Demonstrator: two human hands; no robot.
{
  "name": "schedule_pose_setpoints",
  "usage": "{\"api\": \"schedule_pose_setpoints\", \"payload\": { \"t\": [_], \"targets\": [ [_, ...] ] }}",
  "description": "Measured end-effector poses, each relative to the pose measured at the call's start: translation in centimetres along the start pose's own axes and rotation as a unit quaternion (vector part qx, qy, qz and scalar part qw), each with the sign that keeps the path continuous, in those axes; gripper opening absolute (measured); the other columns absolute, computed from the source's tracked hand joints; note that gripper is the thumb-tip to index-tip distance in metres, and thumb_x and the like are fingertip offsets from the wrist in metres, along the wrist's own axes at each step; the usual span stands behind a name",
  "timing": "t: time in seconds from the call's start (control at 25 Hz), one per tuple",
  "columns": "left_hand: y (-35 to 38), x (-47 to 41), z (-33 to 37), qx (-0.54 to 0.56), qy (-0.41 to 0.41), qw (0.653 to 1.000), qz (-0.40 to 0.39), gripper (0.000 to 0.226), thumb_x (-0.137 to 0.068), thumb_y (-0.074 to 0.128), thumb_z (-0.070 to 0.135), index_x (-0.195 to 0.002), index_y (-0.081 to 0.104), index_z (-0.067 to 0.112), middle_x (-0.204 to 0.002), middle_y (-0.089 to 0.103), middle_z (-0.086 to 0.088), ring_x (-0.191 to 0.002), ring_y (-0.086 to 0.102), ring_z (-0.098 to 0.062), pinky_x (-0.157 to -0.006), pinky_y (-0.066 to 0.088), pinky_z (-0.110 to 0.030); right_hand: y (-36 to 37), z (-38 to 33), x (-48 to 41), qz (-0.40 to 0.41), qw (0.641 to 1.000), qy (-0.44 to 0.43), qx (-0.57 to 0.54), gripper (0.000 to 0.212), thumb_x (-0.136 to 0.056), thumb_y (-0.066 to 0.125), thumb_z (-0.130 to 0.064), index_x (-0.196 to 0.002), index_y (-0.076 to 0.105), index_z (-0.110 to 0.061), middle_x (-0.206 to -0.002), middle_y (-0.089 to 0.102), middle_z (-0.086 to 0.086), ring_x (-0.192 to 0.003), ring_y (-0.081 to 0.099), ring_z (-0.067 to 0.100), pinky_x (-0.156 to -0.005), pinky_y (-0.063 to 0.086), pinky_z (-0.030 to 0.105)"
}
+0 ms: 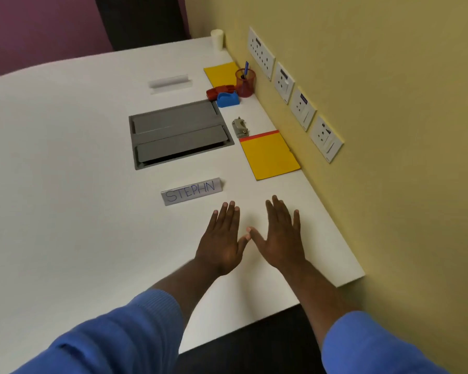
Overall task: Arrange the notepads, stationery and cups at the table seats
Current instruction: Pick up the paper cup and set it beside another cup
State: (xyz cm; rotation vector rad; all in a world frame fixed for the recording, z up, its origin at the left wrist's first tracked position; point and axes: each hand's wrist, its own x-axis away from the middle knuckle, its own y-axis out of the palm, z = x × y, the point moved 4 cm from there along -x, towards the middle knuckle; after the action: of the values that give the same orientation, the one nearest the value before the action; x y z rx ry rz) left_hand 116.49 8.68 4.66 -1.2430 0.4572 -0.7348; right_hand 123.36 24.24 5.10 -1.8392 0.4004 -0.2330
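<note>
Head view. Left grip point(222, 238) and right grip point(278, 236) both open and empty, fingers straight and spread, palms down on or just over the table point(65, 184), thumbs almost touching, just in front of the name card point(191, 191) marked STEPHN.

Nearest notepad point(269, 156), yellow with a red strip, flat along the wall edge, beyond the right grip and near it. Second yellow notepad point(220, 72) further back, beside the red pen pot point(246, 85) with a pen point(246, 67) in it. Stapler point(219, 92), blue tape dispenser point(227, 99) and hole punch point(240, 127) strung between the two pads. White cup point(217, 39) alone at the far corner, well apart.

Nothing yet set at this seat, by the look of it. Probably best to reach with the right grip for the nearest notepad, slide it clear of the wall, pinch one side, then square it below the name card. Pen and cup after, cup kept upright.
</note>
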Motion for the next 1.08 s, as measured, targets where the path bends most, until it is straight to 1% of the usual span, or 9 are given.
{"api": "schedule_pose_setpoints", "payload": {
  "t": [0.08,0.24,0.32,0.4,0.52,0.68,0.84,1.0,1.08],
  "targets": [
    [-1.5,3.8,-0.5,-0.017,-0.012,1.0,0.002,0.076,-0.106,0.02,0.059,-0.162,0.001,0.01,-0.169,-0.009,-0.007,-0.156,-0.016,-0.021,-0.128,-0.002,-0.042,-1.0,-2.3,2.4,-0.012,1.0,-0.019,-0.002,0.094,-0.093,0.031,-0.077,-0.161,0.019,-0.014,-0.171,0.01,0.005,-0.158,0.007,0.021,-0.125,0.006,0.056],
    [-5.1,10.2,-2.3,-0.039,-0.055,0.998,0.015,0.085,-0.102,0.016,0.068,-0.161,-0.004,0.011,-0.168,-0.015,-0.006,-0.154,-0.022,-0.018,-0.125,-0.012,-0.037,-2.2,-6.8,6.2,-0.039,0.998,-0.043,-0.006,0.102,-0.088,0.024,-0.085,-0.163,0.01,-0.017,-0.171,-0.002,0.002,-0.158,-0.002,0.019,-0.126,0.002,0.056],
    [-7.0,13.3,-3.3,-0.047,-0.075,0.996,0.025,0.088,-0.101,0.014,0.072,-0.161,-0.005,0.011,-0.168,-0.016,-0.006,-0.154,-0.022,-0.019,-0.125,-0.013,-0.037,-2.8,-9.3,8.0,-0.052,0.997,-0.064,0.005,0.104,-0.087,0.022,-0.088,-0.163,0.006,-0.018,-0.171,-0.006,0.001,-0.157,-0.006,0.019,-0.126,0.001,0.056],
    [-8.8,16.5,-4.3,-0.052,-0.084,0.995,0.032,0.089,-0.1,0.014,0.073,-0.161,-0.007,0.011,-0.168,-0.017,-0.005,-0.153,-0.023,-0.019,-0.125,-0.013,-0.038,-3.5,-12.0,9.7,-0.054,0.994,-0.089,0.019,0.105,-0.087,0.02,-0.089,-0.163,0.005,-0.018,-0.171,-0.008,0.001,-0.157,-0.006,0.019,-0.126,-0.001,0.055],
    [-11.1,21.1,-5.6,-0.044,-0.082,0.995,0.034,0.088,-0.1,0.012,0.073,-0.16,-0.013,0.015,-0.166,-0.024,-0.001,-0.151,-0.029,-0.015,-0.125,-0.015,-0.037,-4.7,-16.2,11.9,-0.048,0.991,-0.119,0.028,0.106,-0.085,0.017,-0.09,-0.163,0.004,-0.02,-0.17,-0.009,0.0,-0.157,-0.007,0.019,-0.125,-0.004,0.055],
    [-13.7,27.5,-8.3,-0.04,-0.099,0.993,0.049,0.087,-0.099,0.01,0.073,-0.159,-0.017,0.016,-0.165,-0.029,0.001,-0.149,-0.033,-0.014,-0.126,-0.015,-0.039,-5.7,-22.3,15.1,-0.036,0.985,-0.163,0.039,0.108,-0.082,0.003,-0.092,-0.163,-0.001,-0.021,-0.169,-0.016,-0.002,-0.156,-0.014,0.017,-0.125,-0.006,0.055],
    [-15.6,36.0,-12.8,-0.034,-0.125,0.99,0.06,0.088,-0.099,0.01,0.074,-0.16,-0.015,0.016,-0.165,-0.028,0.001,-0.15,-0.032,-0.014,-0.126,-0.013,-0.04,-5.0,-30.3,19.6,-0.038,0.977,-0.203,0.051,0.106,-0.083,0.006,-0.091,-0.163,-0.004,-0.022,-0.168,-0.018,-0.003,-0.156,-0.016,0.016,-0.125,-0.006,0.054],
    [-16.3,45.2,-17.6,-0.035,-0.174,0.982,0.07,0.086,-0.1,0.013,0.071,-0.16,-0.014,0.015,-0.166,-0.027,-0.002,-0.151,-0.03,-0.017,-0.126,-0.012,-0.041,-3.4,-38.6,23.7,-0.053,0.966,-0.248,0.046,0.104,-0.086,0.019,-0.088,-0.162,-0.009,-0.023,-0.168,-0.02,-0.004,-0.155,-0.018,0.014,-0.124,-0.015,0.049],
    [-16.4,50.3,-20.3,-0.049,-0.207,0.974,0.076,0.086,-0.101,0.014,0.07,-0.16,-0.015,0.014,-0.166,-0.027,-0.003,-0.152,-0.029,-0.018,-0.127,-0.011,-0.042,-1.9,-43.2,26.3,-0.062,0.958,-0.278,0.033,0.104,-0.087,0.021,-0.087,-0.162,-0.01,-0.023,-0.168,-0.021,-0.005,-0.155,-0.018,0.013,-0.124,-0.016,0.048]
  ]
}}
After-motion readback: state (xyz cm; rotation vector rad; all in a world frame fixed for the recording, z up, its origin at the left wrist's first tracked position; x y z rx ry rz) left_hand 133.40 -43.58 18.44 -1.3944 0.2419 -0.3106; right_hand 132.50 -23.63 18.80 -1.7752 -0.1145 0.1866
